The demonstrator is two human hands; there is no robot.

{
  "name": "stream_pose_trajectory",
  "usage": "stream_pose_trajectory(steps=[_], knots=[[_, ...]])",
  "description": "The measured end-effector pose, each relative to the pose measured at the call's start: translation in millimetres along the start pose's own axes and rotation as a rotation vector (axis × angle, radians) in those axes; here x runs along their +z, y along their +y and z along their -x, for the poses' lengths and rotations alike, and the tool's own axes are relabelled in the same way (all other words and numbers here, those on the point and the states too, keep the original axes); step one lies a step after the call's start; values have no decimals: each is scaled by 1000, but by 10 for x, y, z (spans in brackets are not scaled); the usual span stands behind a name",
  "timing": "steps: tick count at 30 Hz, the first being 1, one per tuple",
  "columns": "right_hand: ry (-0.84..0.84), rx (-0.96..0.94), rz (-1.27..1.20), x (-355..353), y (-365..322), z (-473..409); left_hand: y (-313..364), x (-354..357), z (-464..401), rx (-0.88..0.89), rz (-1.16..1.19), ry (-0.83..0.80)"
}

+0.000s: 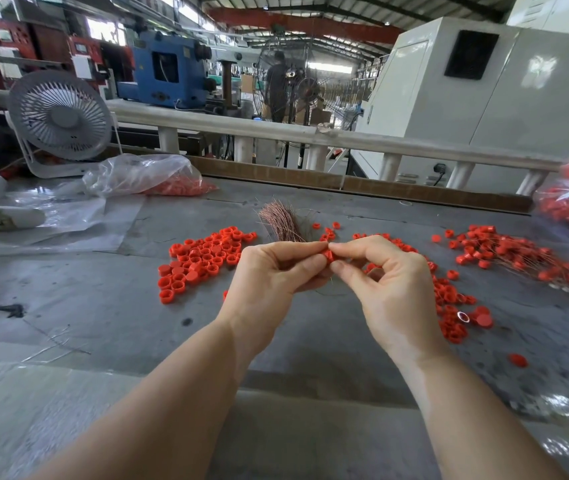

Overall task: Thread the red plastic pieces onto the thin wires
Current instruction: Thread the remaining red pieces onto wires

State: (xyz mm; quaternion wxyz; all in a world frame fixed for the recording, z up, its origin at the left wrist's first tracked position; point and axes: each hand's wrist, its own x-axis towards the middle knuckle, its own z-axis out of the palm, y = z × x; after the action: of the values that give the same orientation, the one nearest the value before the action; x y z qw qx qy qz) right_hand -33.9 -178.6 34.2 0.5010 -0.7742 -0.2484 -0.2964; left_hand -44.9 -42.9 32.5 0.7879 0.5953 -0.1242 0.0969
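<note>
Red plastic piece (328, 255) pinched between the fingertips of both hands, raised above the grey table (103, 289); left hand (272, 275) clamped on it with thumb and forefinger, right hand (385, 278) gripping it from the opposite side, fingers curled; bundle of thin wires (281, 221) lying just beyond the hands; loose red pieces (200, 259) spread left of the left hand; threaded pieces on wires (511, 256) heaped well right of the right hand; white fan (61, 119) far beyond the left hand.

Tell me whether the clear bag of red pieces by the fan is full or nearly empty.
Nearly empty. The clear bag lies slumped and flat on the table, its red pieces bunched at one end.
</note>
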Motion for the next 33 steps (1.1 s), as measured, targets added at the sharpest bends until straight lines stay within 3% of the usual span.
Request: stream_pose_trajectory(steps=[9, 24, 33], knots=[[81, 56, -47, 2, -18, -7, 22, 22, -9, -46, 27, -17], [22, -56, 111, 41, -1, 43, 7, 24, 15, -52, 7, 72], [91, -144, 242, 36, 6, 39, 22, 41, 31, -154, 2, 42]])
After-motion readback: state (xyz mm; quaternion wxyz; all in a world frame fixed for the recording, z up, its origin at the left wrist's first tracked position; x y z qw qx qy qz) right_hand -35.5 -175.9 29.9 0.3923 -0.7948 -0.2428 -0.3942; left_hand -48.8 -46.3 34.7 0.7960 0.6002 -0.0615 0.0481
